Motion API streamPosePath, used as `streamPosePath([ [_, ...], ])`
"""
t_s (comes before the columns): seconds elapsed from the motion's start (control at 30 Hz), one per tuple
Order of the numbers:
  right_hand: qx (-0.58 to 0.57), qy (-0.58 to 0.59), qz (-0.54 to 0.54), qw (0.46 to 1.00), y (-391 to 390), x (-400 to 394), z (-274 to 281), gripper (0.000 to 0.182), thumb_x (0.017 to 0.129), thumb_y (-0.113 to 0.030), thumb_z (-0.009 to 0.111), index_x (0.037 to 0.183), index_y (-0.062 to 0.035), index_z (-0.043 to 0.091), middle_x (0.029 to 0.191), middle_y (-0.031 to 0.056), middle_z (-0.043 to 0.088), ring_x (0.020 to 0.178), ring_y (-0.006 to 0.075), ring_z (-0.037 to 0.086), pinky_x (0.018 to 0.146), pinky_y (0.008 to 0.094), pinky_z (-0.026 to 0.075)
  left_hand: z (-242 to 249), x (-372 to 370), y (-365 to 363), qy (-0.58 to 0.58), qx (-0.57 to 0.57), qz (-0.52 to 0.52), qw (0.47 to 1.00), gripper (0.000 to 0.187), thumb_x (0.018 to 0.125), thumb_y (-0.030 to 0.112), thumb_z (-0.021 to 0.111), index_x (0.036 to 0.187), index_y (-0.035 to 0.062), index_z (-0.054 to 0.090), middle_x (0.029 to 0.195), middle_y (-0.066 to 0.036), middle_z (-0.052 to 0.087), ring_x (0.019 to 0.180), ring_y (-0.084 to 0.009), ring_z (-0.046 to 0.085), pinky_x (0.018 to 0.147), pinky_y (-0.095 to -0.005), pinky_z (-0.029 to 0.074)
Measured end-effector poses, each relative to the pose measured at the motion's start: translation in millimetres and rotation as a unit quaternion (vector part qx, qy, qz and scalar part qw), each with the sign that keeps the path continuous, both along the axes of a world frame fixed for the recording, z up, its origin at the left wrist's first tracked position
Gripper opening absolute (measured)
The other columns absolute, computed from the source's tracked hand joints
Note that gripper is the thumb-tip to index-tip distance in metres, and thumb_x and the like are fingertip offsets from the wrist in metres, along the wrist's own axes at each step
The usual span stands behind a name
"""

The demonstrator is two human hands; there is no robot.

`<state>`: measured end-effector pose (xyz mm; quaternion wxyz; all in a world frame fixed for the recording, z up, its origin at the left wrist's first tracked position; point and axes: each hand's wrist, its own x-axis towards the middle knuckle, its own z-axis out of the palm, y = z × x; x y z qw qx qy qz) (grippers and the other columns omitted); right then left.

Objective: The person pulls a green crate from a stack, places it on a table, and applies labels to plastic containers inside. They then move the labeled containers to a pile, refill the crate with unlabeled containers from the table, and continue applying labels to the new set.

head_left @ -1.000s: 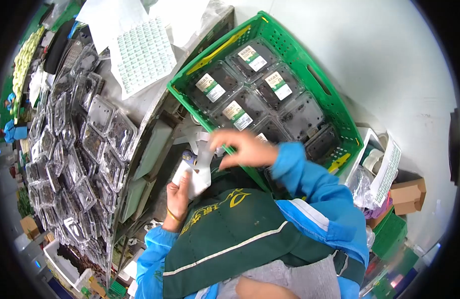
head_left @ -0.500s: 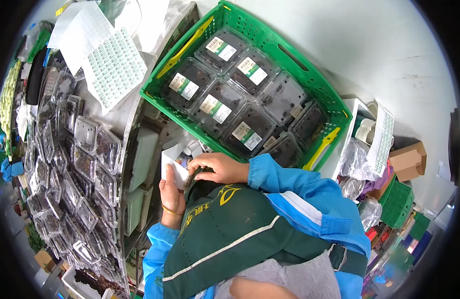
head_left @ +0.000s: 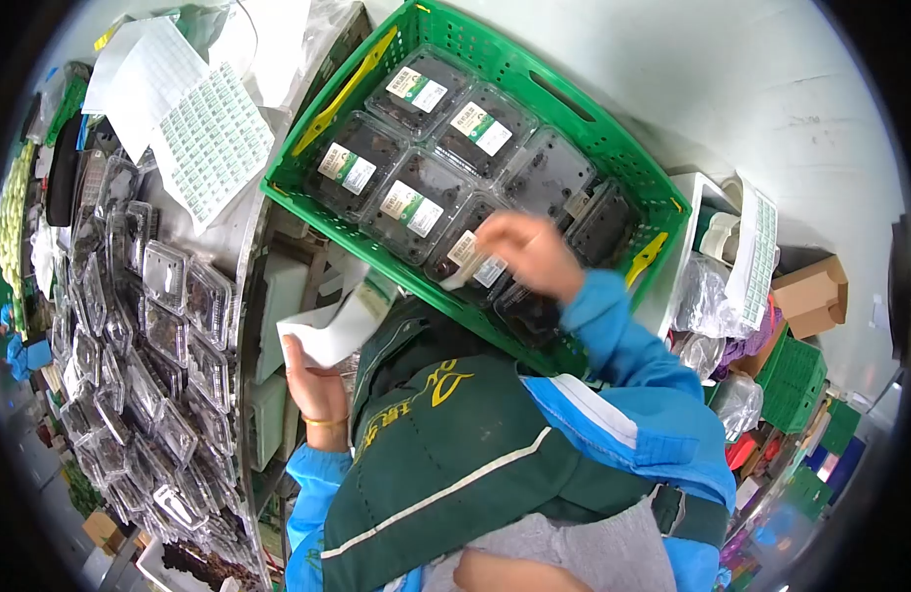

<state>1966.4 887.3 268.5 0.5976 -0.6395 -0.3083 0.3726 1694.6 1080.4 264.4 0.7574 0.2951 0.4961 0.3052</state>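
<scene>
My left hand [head_left: 317, 392] grips a strip of label backing paper [head_left: 329, 335] between thumb and fingers, beside the crate's near side. The strip is white and curls up to the right. My right hand [head_left: 534, 255] is over the green crate [head_left: 590, 120], with its fingers pinched on a small pale label [head_left: 463, 274], blurred by motion. Below it lies a labelled clear plastic box of dark contents [head_left: 445, 259], partly hidden by the hand. More labelled boxes [head_left: 416, 94] sit beside it. One box [head_left: 546, 178] to the right shows no label on its lid.
A metal table [head_left: 218, 247] at left bears many stacked clear boxes [head_left: 169, 326] and sheets of green-and-white labels [head_left: 214, 143]. To the right are a cardboard box [head_left: 810, 296], plastic bags [head_left: 707, 306] and a smaller green crate [head_left: 791, 380]. A white wall stands behind.
My right hand has moved from beside my left hand up and right, over the boxes in the crate. My left hand has shifted slightly left and down, and the backing strip now shows more length.
</scene>
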Motion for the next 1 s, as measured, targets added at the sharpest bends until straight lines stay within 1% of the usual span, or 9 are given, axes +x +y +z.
streamPosePath([
  [0.07, -0.075, -0.071, -0.055, 0.993, -25, 55, -10, 0.009, 0.086, -0.006, 0.058, 0.092, -0.0009, 0.063, 0.09, 0.0048, 0.065, 0.084, 0.0107, 0.06, 0.078, 0.0266, 0.048, 15, -14, 0, -0.099, -0.073, -0.104, 0.987, 0.033, 0.097, 0.04, 0.043, 0.101, 0.0109, 0.058, 0.095, -0.007, 0.063, 0.094, -0.0206, 0.06, 0.085, -0.0357, 0.047],
  [0.1, -0.084, -0.073, -0.054, 0.992, -35, 79, -20, 0.01, 0.085, -0.004, 0.059, 0.094, -0.0006, 0.061, 0.089, 0.0039, 0.064, 0.083, 0.0102, 0.059, 0.077, 0.0258, 0.048, 45, 0, -12, -0.092, -0.136, -0.099, 0.981, 0.041, 0.097, 0.045, 0.04, 0.088, 0.009, 0.059, 0.076, -0.006, 0.061, 0.071, -0.0199, 0.059, 0.082, -0.0386, 0.047],
  [0.27, -0.235, -0.225, -0.026, 0.945, -34, 130, -65, 0.03, 0.077, -0.009, 0.069, 0.104, -0.0036, 0.059, 0.094, 0.0093, 0.063, 0.089, 0.0201, 0.06, 0.076, 0.0316, 0.047, 66, -12, -35, -0.105, -0.266, -0.285, 0.915, 0.064, 0.086, 0.059, 0.05, 0.109, -0.0012, 0.058, 0.097, -0.017, 0.064, 0.096, -0.0332, 0.063, 0.087, -0.0468, 0.048],
  [0.33, -0.251, -0.35, 0.004, 0.903, -37, 128, -73, 0.034, 0.074, -0.011, 0.071, 0.106, -0.0053, 0.059, 0.098, 0.0111, 0.061, 0.093, 0.0252, 0.06, 0.079, 0.0345, 0.047, 67, -15, -30, -0.071, -0.003, -0.49, 0.869, 0.047, 0.09, 0.041, 0.057, 0.11, -0.0017, 0.06, 0.099, -0.012, 0.065, 0.089, -0.0217, 0.063, 0.084, -0.0366, 0.048],
  [0.43, -0.21, -0.511, -0.067, 0.831, -32, 110, -60, 0.047, 0.071, -0.017, 0.074, 0.113, -0.0061, 0.057, 0.104, 0.0142, 0.056, 0.094, 0.0324, 0.056, 0.082, 0.0373, 0.046, 55, -19, -29, 0.083, 0.06, -0.522, 0.847, 0.027, 0.092, 0.021, 0.058, 0.103, -0.0025, 0.064, 0.095, -0.005, 0.066, 0.086, -0.0097, 0.058, 0.079, -0.0267, 0.046],
  [0.53, -0.099, -0.327, -0.055, 0.938, -6, 51, -35, 0.042, 0.071, -0.012, 0.075, 0.109, -0.0044, 0.058, 0.107, 0.011, 0.058, 0.098, 0.0242, 0.058, 0.081, 0.0334, 0.047, 36, -13, -31, 0.111, 0.082, -0.401, 0.906, 0.023, 0.094, 0.019, 0.056, 0.097, -0.0008, 0.067, 0.087, 0.002, 0.065, 0.076, -0.0031, 0.054, 0.067, -0.0216, 0.043],
  [0.63, 0.061, -0.047, 0.152, 0.985, 25, -38, -16, 0.046, 0.074, -0.017, 0.075, 0.114, -0.0062, 0.056, 0.11, 0.0104, 0.061, 0.1, 0.0229, 0.058, 0.089, 0.0349, 0.045, 12, 4, -30, 0.098, 0.089, -0.289, 0.948, 0.029, 0.096, 0.025, 0.051, 0.099, 0.0005, 0.067, 0.086, 0.001, 0.065, 0.073, -0.004, 0.055, 0.065, -0.0214, 0.043],
  [0.7, 0.056, -0.064, 0.253, 0.964, 37, -77, -3, 0.055, 0.076, -0.023, 0.071, 0.125, -0.0093, 0.051, 0.11, 0.012, 0.061, 0.1, 0.0294, 0.058, 0.088, 0.0391, 0.044, 2, 11, -30, 0.082, 0.091, -0.252, 0.96, 0.029, 0.097, 0.025, 0.051, 0.099, 0.0006, 0.066, 0.087, 0.001, 0.065, 0.074, -0.0043, 0.055, 0.065, -0.0217, 0.043],
  [1.0, 0.13, -0.109, 0.151, 0.974, 39, -106, -18, 0.009, 0.079, -0.007, 0.068, 0.088, -0.0061, 0.068, 0.092, 0.0058, 0.064, 0.089, 0.0239, 0.059, 0.08, 0.0337, 0.046, -5, 16, -26, 0.049, -0.042, -0.165, 0.984, 0.03, 0.096, 0.029, 0.049, 0.103, 0.0023, 0.061, 0.094, -0.004, 0.064, 0.083, -0.0114, 0.06, 0.073, -0.0261, 0.047],
])
